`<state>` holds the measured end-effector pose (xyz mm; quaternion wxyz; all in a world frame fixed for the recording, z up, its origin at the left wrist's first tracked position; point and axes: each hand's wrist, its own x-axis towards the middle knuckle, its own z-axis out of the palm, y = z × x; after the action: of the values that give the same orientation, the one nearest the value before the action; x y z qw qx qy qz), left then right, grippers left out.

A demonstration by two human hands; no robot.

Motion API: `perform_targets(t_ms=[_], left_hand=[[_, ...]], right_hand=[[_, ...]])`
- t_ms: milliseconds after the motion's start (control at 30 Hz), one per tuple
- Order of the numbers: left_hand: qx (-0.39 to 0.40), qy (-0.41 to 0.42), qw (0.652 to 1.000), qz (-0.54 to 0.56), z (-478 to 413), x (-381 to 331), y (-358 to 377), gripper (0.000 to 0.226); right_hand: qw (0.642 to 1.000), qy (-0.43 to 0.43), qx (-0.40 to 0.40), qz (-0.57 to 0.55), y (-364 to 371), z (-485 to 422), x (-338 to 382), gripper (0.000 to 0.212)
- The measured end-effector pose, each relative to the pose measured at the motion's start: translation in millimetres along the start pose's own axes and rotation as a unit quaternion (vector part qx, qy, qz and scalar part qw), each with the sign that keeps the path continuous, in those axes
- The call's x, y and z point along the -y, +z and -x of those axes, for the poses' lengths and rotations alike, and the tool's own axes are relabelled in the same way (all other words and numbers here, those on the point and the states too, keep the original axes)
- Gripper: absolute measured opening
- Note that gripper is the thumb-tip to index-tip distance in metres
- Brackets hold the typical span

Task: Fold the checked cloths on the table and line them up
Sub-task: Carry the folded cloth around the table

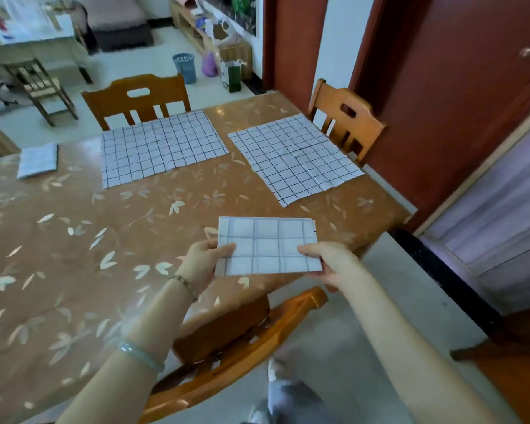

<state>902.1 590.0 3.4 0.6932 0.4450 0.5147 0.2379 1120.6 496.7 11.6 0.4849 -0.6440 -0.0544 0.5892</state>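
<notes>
Two forearms, bare right down to the frame's edge. On the left wrist, just behind the left hand [202, 258], a thin bracelet [185, 284] of small dark and pale beads, sitting snug. Farther back on that forearm, toward 7 o'clock from the beads, a smooth pale-green bangle [141, 356], rounded, glassy, catching the light. Right hand [328, 261] and forearm bare from the wrist back. Down at 6 o'clock, grey-blue trousers [291, 399], and just above them a pale shoe [274, 370], too blurred for detail.
</notes>
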Motion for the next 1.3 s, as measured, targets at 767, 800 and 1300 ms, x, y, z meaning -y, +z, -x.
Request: perform_targets(t_ms=[767,800,1300], left_hand=[[0.157,-0.019,0.986,-0.048,28,35,402,0.016],[0.153,-0.023,0.987,-0.045,29,38,418,0.016],[0.124,-0.037,0.991,-0.037,-23,40,555,0.014]], right_hand=[[0.964,-0.161,-0.183,-0.109,-396,73,19,0.008],[0.965,-0.159,-0.179,-0.107,-413,72,23,0.008],[0.977,-0.121,-0.156,-0.080,-546,7,85,0.008]])
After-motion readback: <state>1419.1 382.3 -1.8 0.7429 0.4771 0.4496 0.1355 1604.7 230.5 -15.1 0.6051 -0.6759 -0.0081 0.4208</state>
